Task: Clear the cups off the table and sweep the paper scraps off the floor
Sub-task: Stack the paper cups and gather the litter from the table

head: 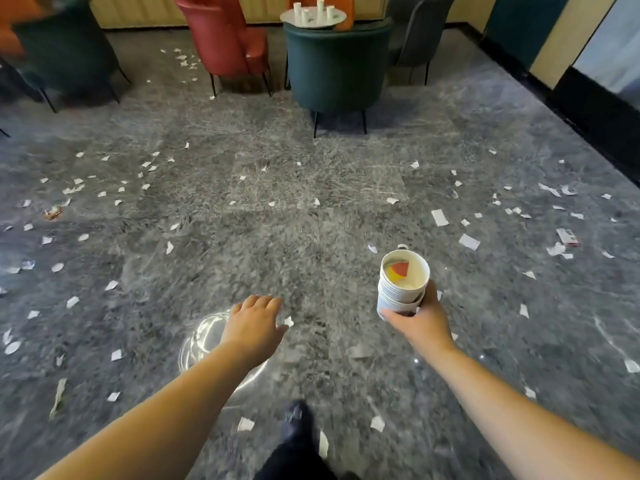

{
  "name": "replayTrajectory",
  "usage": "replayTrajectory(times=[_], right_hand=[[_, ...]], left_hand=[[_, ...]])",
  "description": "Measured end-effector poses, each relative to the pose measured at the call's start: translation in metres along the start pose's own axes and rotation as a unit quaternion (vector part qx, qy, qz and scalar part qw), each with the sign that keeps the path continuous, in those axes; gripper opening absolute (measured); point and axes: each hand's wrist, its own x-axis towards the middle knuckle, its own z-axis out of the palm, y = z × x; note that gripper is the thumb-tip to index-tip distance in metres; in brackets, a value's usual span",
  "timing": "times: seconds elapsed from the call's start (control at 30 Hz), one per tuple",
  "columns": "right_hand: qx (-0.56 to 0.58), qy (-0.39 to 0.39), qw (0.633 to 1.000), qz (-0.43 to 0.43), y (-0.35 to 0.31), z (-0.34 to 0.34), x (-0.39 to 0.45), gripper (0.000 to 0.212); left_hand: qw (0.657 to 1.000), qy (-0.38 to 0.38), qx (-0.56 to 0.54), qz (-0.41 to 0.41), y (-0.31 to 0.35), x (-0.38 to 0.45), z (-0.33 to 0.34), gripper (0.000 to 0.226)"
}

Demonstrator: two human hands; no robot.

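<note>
**Mid-floor, cups in transit**

Over the grey floor (311, 209): right hand (420, 322) grips a nested stack of paper cups (401, 285), fingers curled round its lower part. Top cup holds a red-and-yellow scrap. Left hand (254, 325) spread, holding nothing.

Risk: stack tilts slightly; a jolt could slide cups apart or tip the scrap out.

Far round tabletop (294, 20), behind the teal chair (337, 64), carries four more white cups (320, 6); contents not visible. Paper scraps (440, 217) litter the floor, unswept; slip hazard underfoot.
</note>
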Motion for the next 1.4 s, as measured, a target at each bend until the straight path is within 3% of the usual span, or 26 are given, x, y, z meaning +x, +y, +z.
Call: replayTrajectory(times=[0.53, 0.8, 1.17, 1.4], right_hand=[[0.001, 0.047, 0.998, 0.029, -0.084, 0.122, 0.322, 0.064], [-0.014, 0.020, 0.999, 0.033, -0.112, 0.184, 0.495, 0.055], [-0.016, -0.069, 0.997, 0.000, -0.186, 0.267, 0.774, 0.061], [-0.008, -0.076, 0.997, -0.003, -0.227, 0.344, 0.901, 0.068]], left_hand=[[0.999, 0.004, 0.013, 0.033, -0.106, 0.356, -0.121, 0.059], [1.000, 0.009, 0.005, 0.014, -0.145, 0.511, -0.159, 0.059], [0.998, 0.010, -0.017, -0.067, -0.218, 0.734, -0.241, 0.058], [0.996, 0.014, -0.027, -0.082, -0.286, 0.859, -0.275, 0.059]])
